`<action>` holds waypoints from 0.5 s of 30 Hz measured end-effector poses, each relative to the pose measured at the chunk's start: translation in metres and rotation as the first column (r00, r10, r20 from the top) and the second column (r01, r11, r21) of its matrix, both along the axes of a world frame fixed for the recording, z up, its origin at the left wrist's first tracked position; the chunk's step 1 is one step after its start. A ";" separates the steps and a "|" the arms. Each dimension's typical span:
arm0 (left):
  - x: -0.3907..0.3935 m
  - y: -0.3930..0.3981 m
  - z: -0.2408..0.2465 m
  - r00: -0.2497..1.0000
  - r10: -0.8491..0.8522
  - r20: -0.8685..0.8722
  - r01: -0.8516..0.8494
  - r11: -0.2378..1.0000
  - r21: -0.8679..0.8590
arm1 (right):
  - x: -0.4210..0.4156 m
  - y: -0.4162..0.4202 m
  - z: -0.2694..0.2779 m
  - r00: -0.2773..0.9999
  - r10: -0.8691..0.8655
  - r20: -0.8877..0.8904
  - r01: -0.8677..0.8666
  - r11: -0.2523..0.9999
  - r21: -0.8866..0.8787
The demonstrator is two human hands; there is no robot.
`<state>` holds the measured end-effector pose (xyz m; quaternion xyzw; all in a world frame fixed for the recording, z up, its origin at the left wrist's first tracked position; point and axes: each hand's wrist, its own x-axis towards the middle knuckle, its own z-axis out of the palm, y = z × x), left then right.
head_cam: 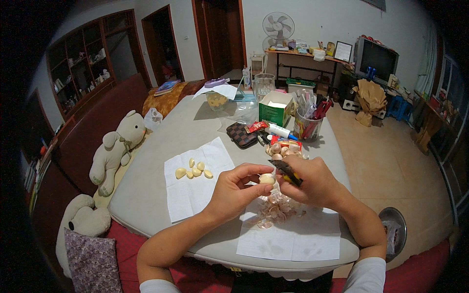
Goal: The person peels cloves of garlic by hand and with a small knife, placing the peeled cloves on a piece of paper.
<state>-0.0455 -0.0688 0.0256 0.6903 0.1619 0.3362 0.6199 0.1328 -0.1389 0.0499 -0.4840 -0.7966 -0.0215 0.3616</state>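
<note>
Between the thumb and fingers of my left hand is a garlic clove, pale and mostly bare. My right hand grips a black and yellow utility knife, its dark blade end close to the clove. Papery garlic skins lie heaped below my hands on a white paper sheet. To the left, several peeled cloves rest on another white paper. Unpeeled garlic sits just beyond my right hand, which partly hides it.
Past the garlic are a checkered wallet, a white glue tube, a green box and a pen cup. A glass mug stands farther back. Plush toys line the sofa at left; a metal basin is at right.
</note>
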 end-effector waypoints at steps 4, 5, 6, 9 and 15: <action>-0.001 0.000 0.002 1.000 -0.017 -0.003 0.017 1.000 -0.005 | 0.007 0.002 0.001 0.991 -0.017 -0.132 0.014 0.999 -0.029; -0.001 0.001 0.002 1.000 -0.023 -0.001 0.023 1.000 -0.016 | 0.009 0.001 0.003 0.983 -0.007 -0.185 -0.007 0.997 -0.077; -0.002 0.002 0.002 1.000 -0.026 0.002 0.026 0.999 -0.027 | 0.010 0.001 0.006 0.971 0.004 -0.239 -0.034 0.992 -0.122; -0.002 0.004 0.000 0.998 -0.014 0.065 0.024 0.988 -0.154 | 0.008 -0.002 0.015 0.954 -0.013 -0.300 -0.085 0.946 -0.312; -0.002 0.006 0.001 0.992 -0.007 0.129 0.032 0.981 -0.193 | 0.007 0.003 0.009 0.964 0.047 -0.262 -0.122 0.953 -0.276</action>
